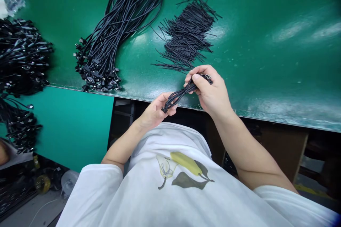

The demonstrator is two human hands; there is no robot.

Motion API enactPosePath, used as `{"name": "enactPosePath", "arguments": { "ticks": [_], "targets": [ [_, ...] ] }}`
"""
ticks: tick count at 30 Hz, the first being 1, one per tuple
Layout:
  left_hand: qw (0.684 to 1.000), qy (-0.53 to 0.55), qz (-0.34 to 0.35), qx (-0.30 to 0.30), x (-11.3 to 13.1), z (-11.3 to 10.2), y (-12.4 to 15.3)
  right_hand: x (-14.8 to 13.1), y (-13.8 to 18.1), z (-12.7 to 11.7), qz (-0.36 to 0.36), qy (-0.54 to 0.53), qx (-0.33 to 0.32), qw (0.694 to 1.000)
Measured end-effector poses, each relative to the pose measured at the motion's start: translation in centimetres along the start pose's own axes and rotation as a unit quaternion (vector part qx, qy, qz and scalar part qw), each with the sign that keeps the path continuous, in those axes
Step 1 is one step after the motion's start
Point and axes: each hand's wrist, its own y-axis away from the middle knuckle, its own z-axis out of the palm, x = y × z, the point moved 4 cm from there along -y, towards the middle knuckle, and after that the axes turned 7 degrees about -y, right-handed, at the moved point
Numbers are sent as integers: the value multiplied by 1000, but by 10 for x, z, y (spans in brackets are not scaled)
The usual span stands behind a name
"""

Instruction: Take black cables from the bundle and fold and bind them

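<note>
Folded cable [179,95] between both hands

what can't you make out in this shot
Head view only.
Cable bundle: ends partly covered by the right hand and left hand.
Long cable pile: far ends cut off by the top edge.
Coiled cables at left: cropped by the left edge.
Connectors: type too small to tell.

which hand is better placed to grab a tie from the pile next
Right, probably: the right hand sits just beside the tie pile, while the left hand is farther back pinching the folded cable.
</note>
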Motion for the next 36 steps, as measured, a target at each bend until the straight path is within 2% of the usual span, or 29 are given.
{"name": "enactPosePath", "arguments": {
  "ticks": [5,9,15,18,24,29,32,36],
  "targets": [
    [1000,9,4,11,-4,5,-3,-1,0,-3,6,20,-6,1000],
    [1000,8,-15,10,-9,1,-1,-4,-2,-5,-5,26,2,1000],
    [999,10,-1,-49,-8,0,1,-16,-2,-2,-49,32,0,998],
    [999,-3,-1,-41,-9,2,1,-21,-2,1,-65,41,5,997],
    [1000,1,-4,-8,-13,-1,4,-16,-3,-1,-34,29,5,999],
    [998,0,-55,11,-22,-17,5,-9,-5,-13,-30,26,-11,999],
    [998,11,-62,26,-24,-17,-1,-1,-5,-15,-21,0,-15,1000],
    [1000,-1,-30,6,-23,-1,-14,17,4,-10,75,-94,-30,992]
  ]
}}
